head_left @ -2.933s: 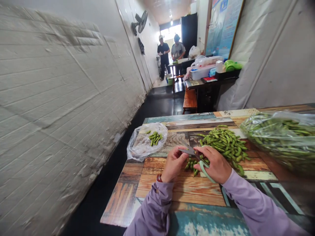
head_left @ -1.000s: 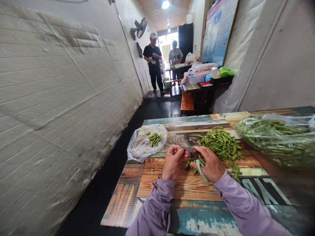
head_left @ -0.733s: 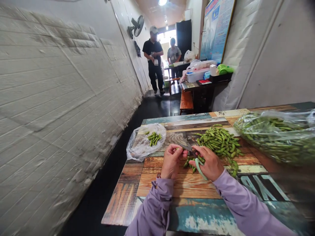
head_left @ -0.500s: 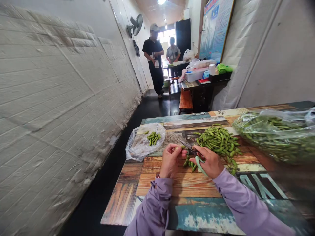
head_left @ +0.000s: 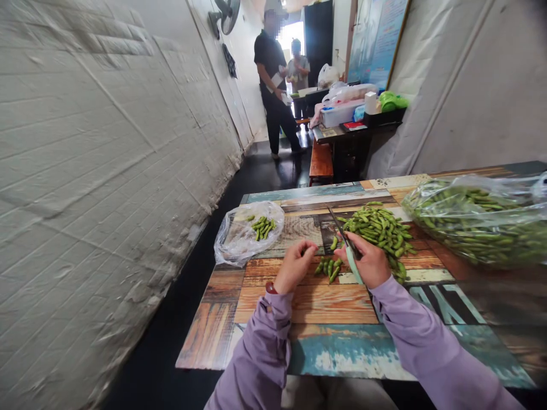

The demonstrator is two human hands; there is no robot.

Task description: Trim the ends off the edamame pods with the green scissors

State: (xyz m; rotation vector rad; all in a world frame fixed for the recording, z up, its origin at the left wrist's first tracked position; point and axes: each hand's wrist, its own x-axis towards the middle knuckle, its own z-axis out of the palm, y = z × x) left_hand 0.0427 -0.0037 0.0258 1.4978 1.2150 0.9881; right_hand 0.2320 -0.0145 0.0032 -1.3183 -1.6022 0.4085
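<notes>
My left hand [head_left: 296,265] is closed above the table, its fingers curled in; anything inside them is hidden. In my right hand [head_left: 368,261] is a pair of scissors [head_left: 352,261] with pale green handles, the blades pointing up and away. A large heap of edamame pods [head_left: 378,228] lies just beyond the right hand. Between the two hands sits a small group of pods [head_left: 328,267], and a single pod [head_left: 334,243] shows by the scissors. Over to the left, a flattened clear plastic bag [head_left: 231,233] carries several pods [head_left: 264,227].
A big clear bag full of pods [head_left: 474,222] rests on the right of the patchwork-patterned table [head_left: 273,347]. Two people [head_left: 276,80] stand in the aisle beyond. A farther table holds a plastic tub [head_left: 339,115] and bags. The white wall [head_left: 106,188] runs along the left.
The left hand has drawn back from the scissors, and the pod at its fingertips no longer shows. The scissors have turned to point more forward. The nearer person has turned and shifted.
</notes>
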